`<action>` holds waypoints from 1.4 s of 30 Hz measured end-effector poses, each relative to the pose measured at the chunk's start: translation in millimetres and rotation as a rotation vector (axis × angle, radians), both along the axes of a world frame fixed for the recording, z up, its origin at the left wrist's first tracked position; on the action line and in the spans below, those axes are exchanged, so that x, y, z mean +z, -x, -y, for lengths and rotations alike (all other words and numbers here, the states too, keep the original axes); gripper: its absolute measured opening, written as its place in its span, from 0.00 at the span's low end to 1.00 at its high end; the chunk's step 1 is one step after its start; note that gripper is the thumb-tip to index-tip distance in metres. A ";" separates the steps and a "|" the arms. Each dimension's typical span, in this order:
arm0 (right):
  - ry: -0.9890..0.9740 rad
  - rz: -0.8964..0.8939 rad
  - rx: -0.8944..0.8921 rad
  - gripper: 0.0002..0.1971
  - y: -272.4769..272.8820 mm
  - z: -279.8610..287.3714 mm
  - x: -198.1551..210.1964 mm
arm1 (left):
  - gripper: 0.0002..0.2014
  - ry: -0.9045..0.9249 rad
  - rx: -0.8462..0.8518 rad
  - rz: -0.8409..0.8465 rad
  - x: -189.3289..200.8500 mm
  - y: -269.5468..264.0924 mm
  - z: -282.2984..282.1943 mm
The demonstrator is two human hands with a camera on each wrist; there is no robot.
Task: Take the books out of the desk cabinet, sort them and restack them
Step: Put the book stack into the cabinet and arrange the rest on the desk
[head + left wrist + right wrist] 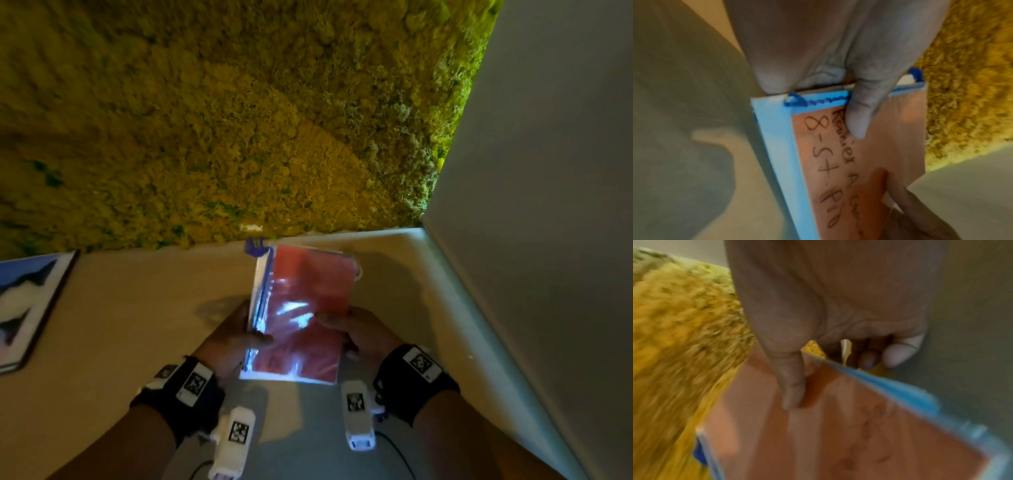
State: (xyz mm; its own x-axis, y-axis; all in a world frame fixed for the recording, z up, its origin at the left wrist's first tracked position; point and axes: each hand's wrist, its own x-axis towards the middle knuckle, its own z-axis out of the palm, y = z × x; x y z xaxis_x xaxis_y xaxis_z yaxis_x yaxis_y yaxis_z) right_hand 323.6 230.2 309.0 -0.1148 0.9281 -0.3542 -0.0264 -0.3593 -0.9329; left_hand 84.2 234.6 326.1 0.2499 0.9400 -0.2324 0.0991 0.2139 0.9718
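My left hand gripping the zipper edge of a clear blue-trimmed pouch, thumb pressed on the handwritten orange book inside, yellow moss wall behind

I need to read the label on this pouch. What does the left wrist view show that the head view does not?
Only the left wrist view shows handwriting in dark marker on the orange sheet, partly under the thumb; it reads roughly "8-St. Pio". Only the head view shows a book on the desk at far left, and both wrist straps. Both show the zip pouch, pinched by the left hand and right hand, plus the yellow-green moss wall.
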 end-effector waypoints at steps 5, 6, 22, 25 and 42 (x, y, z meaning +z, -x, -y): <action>-0.302 -0.077 -0.073 0.26 45.6 85.8 -1.0 | 0.30 -0.071 0.087 0.042 -1.5 38.1 87.2; -0.342 -0.077 -0.076 0.29 56.9 103.1 -1.0 | 0.30 -0.090 0.105 0.074 -0.7 46.0 104.4; -0.263 0.069 -0.038 0.33 89.6 239.4 5.4 | 0.33 -0.041 0.419 0.067 -24.1 50.3 223.5; -0.233 0.164 0.023 0.31 76.8 232.3 -40.2 | 0.28 -0.105 0.405 -0.105 -30.2 45.6 227.1; -0.299 0.173 0.035 0.22 74.3 261.8 -31.3 | 0.32 -0.250 0.419 0.026 -18.9 17.5 274.1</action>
